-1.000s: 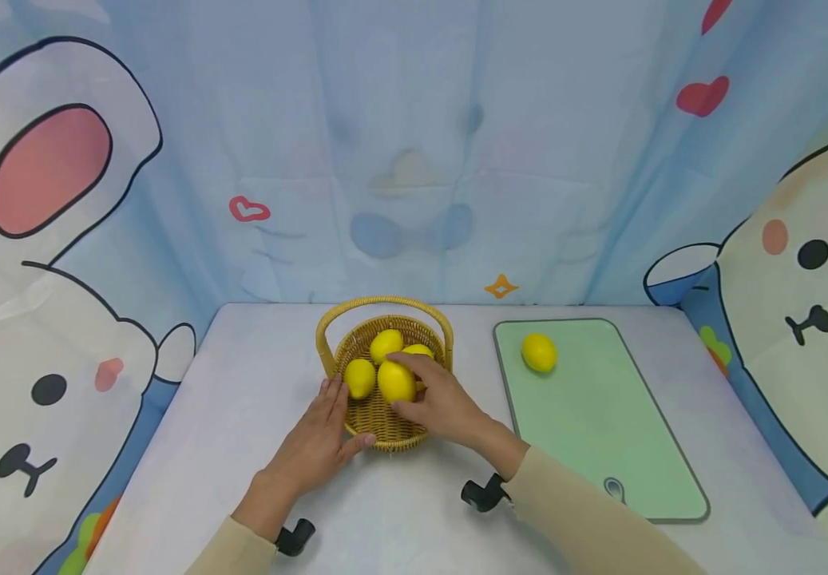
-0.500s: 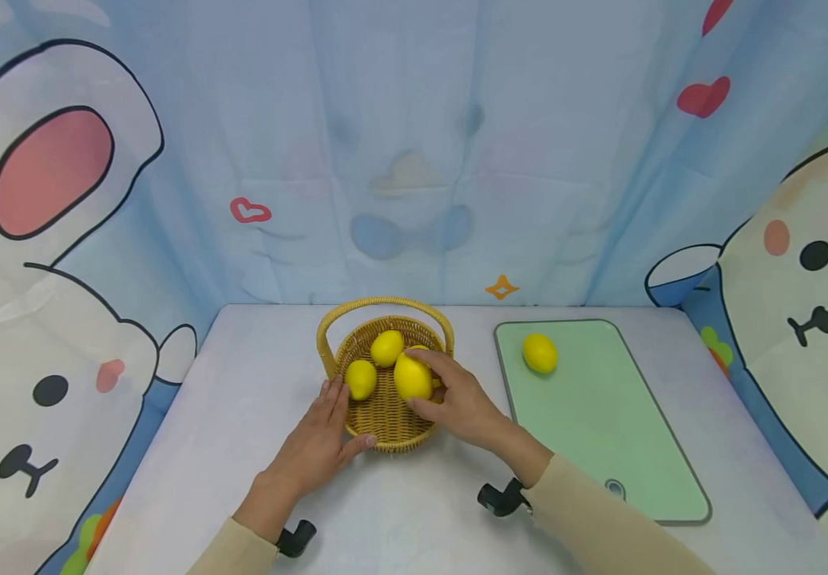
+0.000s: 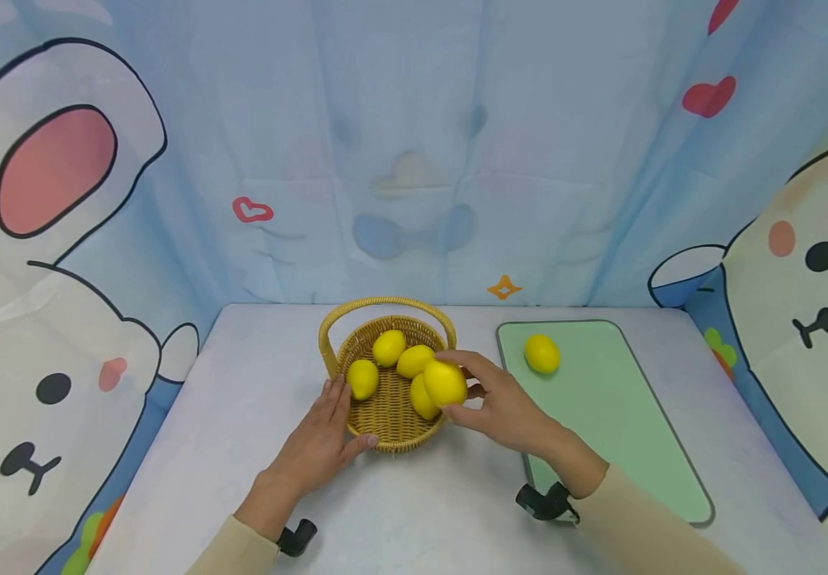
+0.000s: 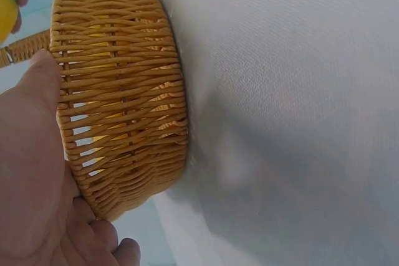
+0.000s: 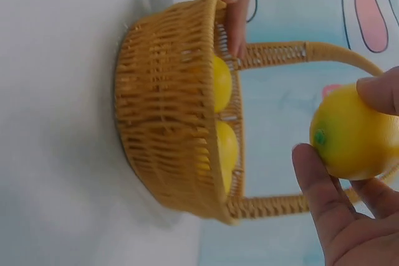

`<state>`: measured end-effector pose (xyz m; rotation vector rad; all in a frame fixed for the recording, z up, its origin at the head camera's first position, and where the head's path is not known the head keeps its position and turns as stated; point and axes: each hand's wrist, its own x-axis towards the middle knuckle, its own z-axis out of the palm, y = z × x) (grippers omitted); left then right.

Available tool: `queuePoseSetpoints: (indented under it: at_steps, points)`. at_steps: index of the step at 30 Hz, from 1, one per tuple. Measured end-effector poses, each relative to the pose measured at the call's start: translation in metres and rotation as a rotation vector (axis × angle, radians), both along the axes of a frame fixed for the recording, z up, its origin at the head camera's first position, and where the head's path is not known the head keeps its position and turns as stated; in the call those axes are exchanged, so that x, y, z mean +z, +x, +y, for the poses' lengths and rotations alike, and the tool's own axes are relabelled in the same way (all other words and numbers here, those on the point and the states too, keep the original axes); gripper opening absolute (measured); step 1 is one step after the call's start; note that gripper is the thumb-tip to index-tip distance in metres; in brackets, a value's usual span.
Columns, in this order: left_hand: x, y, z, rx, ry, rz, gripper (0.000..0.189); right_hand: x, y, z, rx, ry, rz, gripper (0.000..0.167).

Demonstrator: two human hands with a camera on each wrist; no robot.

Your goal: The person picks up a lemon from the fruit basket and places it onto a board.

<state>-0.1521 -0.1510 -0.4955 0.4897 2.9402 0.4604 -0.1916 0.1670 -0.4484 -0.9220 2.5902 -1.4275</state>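
Note:
A wicker basket (image 3: 395, 435) with an arched handle stands on the table and contains several yellow lemons (image 3: 362, 379). My left hand (image 3: 310, 447) holds the basket's near left side, its thumb along the front rim and fingers at the left rim. In the right wrist view, a left fingertip reaches over the rim. My right hand (image 3: 507, 403) pinches one lemon (image 3: 445, 384) between thumb and fingers, over the basket's right rim. In the right wrist view this lemon (image 5: 352, 132) shows a small green tip and is raised above the rim.
A pale green cutting board (image 3: 600, 415) with a grey edge lies to the right, partly under my right forearm. Another lemon (image 3: 542, 354) sits near its far left corner. Behind the table hangs a blue cartoon-print curtain (image 3: 414, 160).
My right hand has lifted the lemon and carried it rightward from the basket's middle to its right rim, uncovering lemons beneath. The left hand stays in place.

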Motion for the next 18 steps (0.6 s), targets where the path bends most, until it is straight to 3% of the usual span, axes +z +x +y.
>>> queuePoseSetpoints:
  at_steps: [8,13,18]
  points:
    - [0.000,0.000,-0.001,-0.004,0.008,0.002,0.100,0.017,-0.001,0.042,-0.072,-0.014,0.045,0.072]
    - [0.000,0.000,-0.001,-0.001,0.007,-0.001,0.100,0.023,-0.011,0.073,-0.176,-0.017,0.104,0.074]
    - [-0.001,0.000,0.000,0.003,0.013,-0.007,0.100,0.023,-0.025,0.107,-0.276,-0.026,0.096,0.072]
